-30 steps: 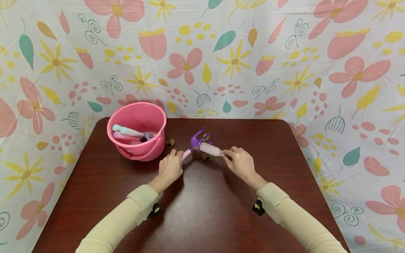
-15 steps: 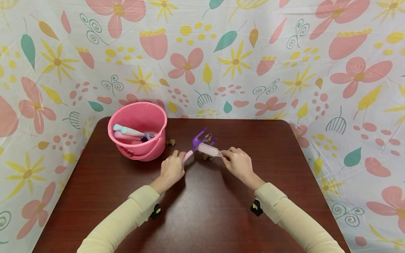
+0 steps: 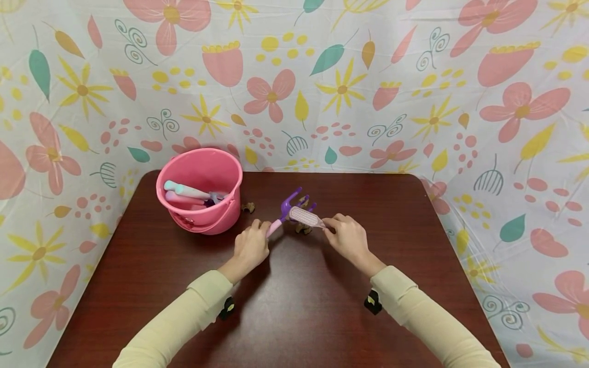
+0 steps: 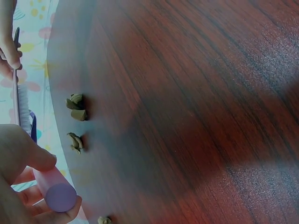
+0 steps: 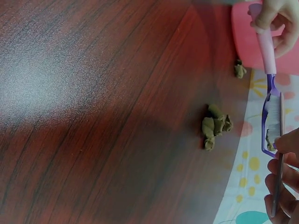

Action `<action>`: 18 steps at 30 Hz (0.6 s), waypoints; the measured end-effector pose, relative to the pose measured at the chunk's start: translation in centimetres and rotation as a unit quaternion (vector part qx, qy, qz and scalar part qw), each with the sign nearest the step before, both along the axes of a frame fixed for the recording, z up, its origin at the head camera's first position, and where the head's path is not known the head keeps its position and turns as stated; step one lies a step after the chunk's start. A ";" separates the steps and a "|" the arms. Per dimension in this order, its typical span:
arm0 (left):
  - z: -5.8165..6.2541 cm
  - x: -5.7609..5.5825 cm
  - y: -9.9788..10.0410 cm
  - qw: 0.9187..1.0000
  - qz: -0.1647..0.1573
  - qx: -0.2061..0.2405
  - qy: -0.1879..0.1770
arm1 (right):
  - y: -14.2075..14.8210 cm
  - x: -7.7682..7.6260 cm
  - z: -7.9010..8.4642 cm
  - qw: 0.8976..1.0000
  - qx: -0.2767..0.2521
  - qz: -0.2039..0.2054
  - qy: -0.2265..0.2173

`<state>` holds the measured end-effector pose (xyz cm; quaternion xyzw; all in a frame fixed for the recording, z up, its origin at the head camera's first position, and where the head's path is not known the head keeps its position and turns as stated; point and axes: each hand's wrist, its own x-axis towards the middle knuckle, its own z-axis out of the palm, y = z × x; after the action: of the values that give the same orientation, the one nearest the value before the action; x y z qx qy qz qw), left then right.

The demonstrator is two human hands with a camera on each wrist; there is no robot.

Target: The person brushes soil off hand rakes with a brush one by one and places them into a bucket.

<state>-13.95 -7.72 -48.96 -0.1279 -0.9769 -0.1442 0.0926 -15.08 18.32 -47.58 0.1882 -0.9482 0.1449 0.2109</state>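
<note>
In the head view my left hand (image 3: 251,246) grips the pink handle (image 3: 274,227) of a small hand rake with a purple head (image 3: 286,206), held above the table with tines pointing away. My right hand (image 3: 347,238) pinches the handle of a pale pink brush (image 3: 304,216). The brush lies across the rake's head, its back facing up. White bristles (image 5: 274,114) press against the purple head in the right wrist view, where a bit of brown stuff (image 5: 269,140) shows on the rake. Brownish clay-like lumps (image 5: 216,124) lie on the table below.
A pink bucket (image 3: 232,212) stands at the back left, holding tools with a light blue handle (image 3: 190,191) and a pink handle (image 3: 181,200). Beside it sits another brown lump (image 3: 248,207). A floral curtain (image 3: 340,133) hangs behind the dark wooden table (image 3: 294,306).
The brush has slid a little left and then slightly back right over the rake's head. My left hand with the rake has shifted slightly right. Both hands keep their hold.
</note>
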 end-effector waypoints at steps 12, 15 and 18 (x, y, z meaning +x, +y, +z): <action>0.0 0.2 0.6 1.000 -0.008 0.006 0.007 | -0.4 -0.1 -0.4 1.000 -0.003 -0.003 0.008; 0.1 0.2 0.7 1.000 -0.010 0.010 0.016 | -0.5 -0.1 -0.5 1.000 -0.005 -0.006 0.005; 0.0 0.3 0.8 1.000 -0.011 0.010 0.019 | -0.7 -0.1 -0.5 1.000 -0.008 -0.006 0.000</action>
<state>-13.64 -6.88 -48.95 -0.1400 -0.9720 -0.1528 0.1109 -15.18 17.65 -48.09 0.1807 -0.9481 0.1511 0.2134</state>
